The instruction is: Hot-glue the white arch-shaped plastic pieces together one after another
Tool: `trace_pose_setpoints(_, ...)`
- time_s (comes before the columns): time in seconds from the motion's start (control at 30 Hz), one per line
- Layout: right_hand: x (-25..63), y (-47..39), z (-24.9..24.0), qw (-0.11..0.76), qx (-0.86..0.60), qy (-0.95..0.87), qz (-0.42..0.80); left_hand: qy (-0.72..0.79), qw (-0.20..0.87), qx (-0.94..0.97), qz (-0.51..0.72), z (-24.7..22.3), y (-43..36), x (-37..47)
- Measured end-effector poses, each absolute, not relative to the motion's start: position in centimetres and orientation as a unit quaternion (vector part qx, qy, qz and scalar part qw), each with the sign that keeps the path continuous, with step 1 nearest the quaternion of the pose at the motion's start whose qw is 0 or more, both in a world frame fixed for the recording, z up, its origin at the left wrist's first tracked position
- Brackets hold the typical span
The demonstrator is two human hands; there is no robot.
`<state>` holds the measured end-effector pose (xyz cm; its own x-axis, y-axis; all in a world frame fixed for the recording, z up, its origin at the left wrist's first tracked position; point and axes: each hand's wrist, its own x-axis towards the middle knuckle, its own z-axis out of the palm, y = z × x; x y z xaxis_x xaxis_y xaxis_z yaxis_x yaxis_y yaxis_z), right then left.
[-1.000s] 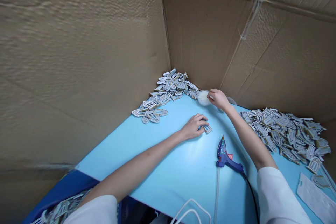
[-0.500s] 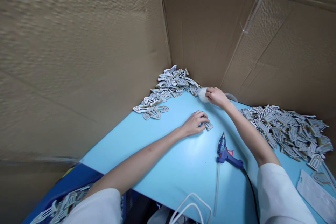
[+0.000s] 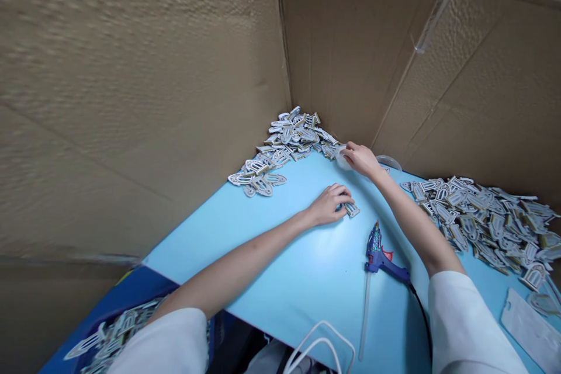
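My left hand (image 3: 329, 205) rests on the light blue table (image 3: 272, 280), fingers curled round a small white arch-shaped cut-out piece (image 3: 352, 209) with slots in it. Part of that piece is covered by the fingers. Farther back, my right hand (image 3: 360, 159) reaches to a small translucent round tub (image 3: 342, 159). Its fingertips are pinched together at the tub, and whatever they hold is too small to see. A blue glue gun (image 3: 380, 257) with a red trigger lies right of my left hand, a clear glue stick (image 3: 364, 317) sticking out of its back.
Similar cut-out pieces form a heap (image 3: 293, 137) in the back corner and a larger heap (image 3: 486, 219) at the right. A round clear lid (image 3: 389, 162) lies by the cardboard wall (image 3: 342, 47). A blue bin (image 3: 151, 280) holds more pieces. A white cable (image 3: 324, 333) loops over the front edge.
The whole view has shifted slightly, moving the scene a little to the right. My right hand stays at the tub with its fingertips slightly shifted. My left hand keeps its piece on the table.
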<state>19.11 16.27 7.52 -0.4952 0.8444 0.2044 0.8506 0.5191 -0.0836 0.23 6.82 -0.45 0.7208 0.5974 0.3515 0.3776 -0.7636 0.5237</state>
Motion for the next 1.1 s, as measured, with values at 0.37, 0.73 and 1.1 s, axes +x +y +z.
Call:
trace_pose_setpoints(0.37, 20.0, 15.8, 7.6, 0.394, -0.513, -0.748, 0.151, 0.256, 0.243, 0.901, 0.253, 0.1, 6.9, 0.0)
trace_pose_setpoints(0.73, 23.2, 1.2, 6.9, 0.357, -0.468, -0.762, 0.269, 0.23, 0.347, 0.872, 0.257, -0.7, 7.7, -0.5)
trace_pose_setpoints(1.1, 21.2, 1.3, 4.6, 0.258, -0.456, -0.797, 0.302, 0.22, 0.351, 0.868, 0.273, -0.5, 7.6, -0.8)
